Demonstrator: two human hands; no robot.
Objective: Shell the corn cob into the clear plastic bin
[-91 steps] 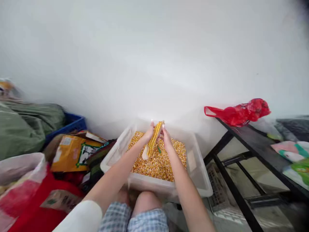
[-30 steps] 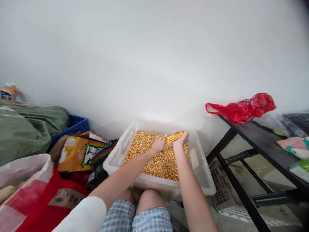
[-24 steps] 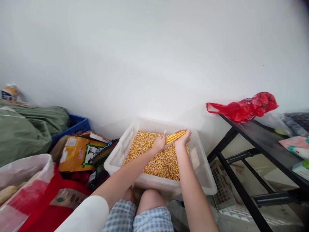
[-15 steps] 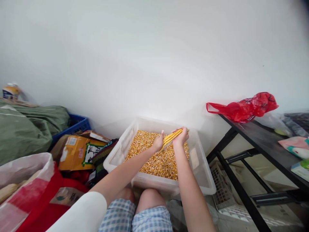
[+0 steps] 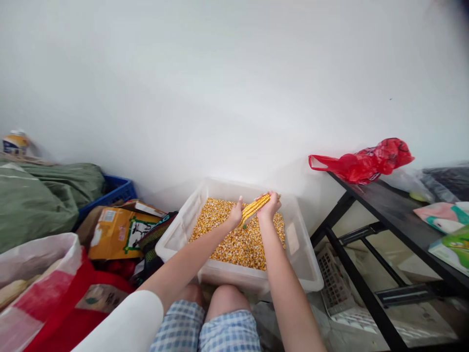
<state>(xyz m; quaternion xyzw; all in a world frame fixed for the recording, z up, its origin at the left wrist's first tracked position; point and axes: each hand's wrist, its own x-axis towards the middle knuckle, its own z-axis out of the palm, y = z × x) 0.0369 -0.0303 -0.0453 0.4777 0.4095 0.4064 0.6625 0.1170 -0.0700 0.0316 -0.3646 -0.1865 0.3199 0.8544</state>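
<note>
Big pale plastic tub (image 5: pixel 301 266) right in front of the knees (image 5: pixel 226 296), and it's carrying a broad bed of loose kernels (image 5: pixel 242 247), gold mixed with white. Over that bed comes the corn cob (image 5: pixel 254 206): bright yellow, straight, tight rows, full on the side I can see, slanting upward to the right hand (image 5: pixel 270 206). Those fingers are wrapped round its upper end! Down low, the left hand (image 5: pixel 234 215) sits against it, thumb raised, its other fingers hidden; I can't tell whether they're gripping. Beside the lower tip, a tiny green scrap (image 5: pixel 244 226).
</note>
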